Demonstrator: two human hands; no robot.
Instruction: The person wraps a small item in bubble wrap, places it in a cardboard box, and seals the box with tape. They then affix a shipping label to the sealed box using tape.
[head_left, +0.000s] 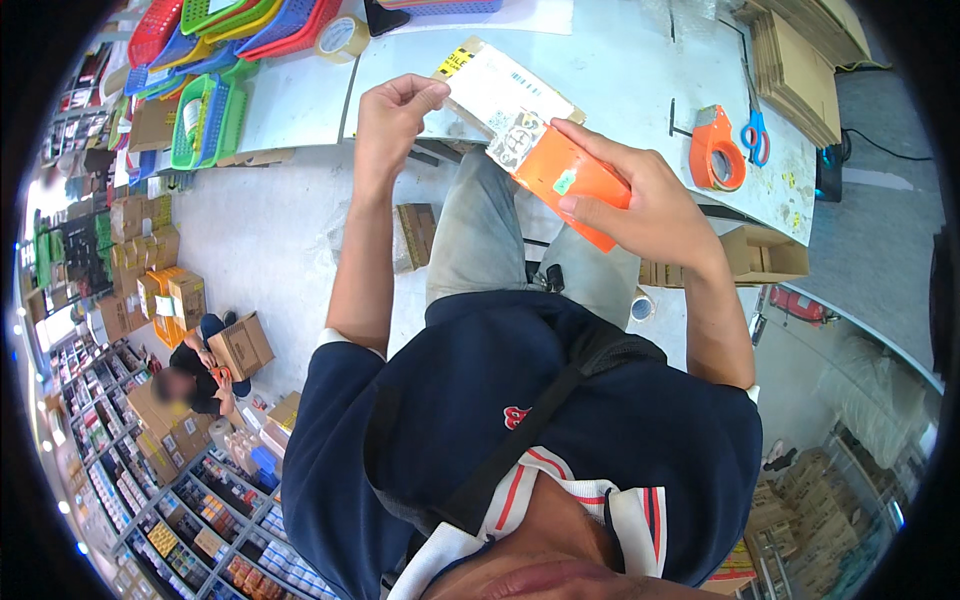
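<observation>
My right hand (637, 199) grips an orange flat packet (574, 176) with a patterned white end and a small green sticker. The packet's patterned end meets a cardboard parcel (510, 82) that carries a white printed label and yellow-black fragile tape; whether they are joined cannot be told. The parcel lies at the near edge of the pale worktable (622, 45). At the parcel's left corner is my left hand (405, 109), its thumb and curled forefinger pinched together; whether something thin is between them cannot be told.
An orange tape dispenser (716, 150) and blue-handled scissors (756, 139) lie at the right. Flattened cartons (795, 82) stand behind them. At the left are a tape roll (343, 39) and stacked plastic baskets (202, 124). A person (199, 367) crouches by a carton at far left.
</observation>
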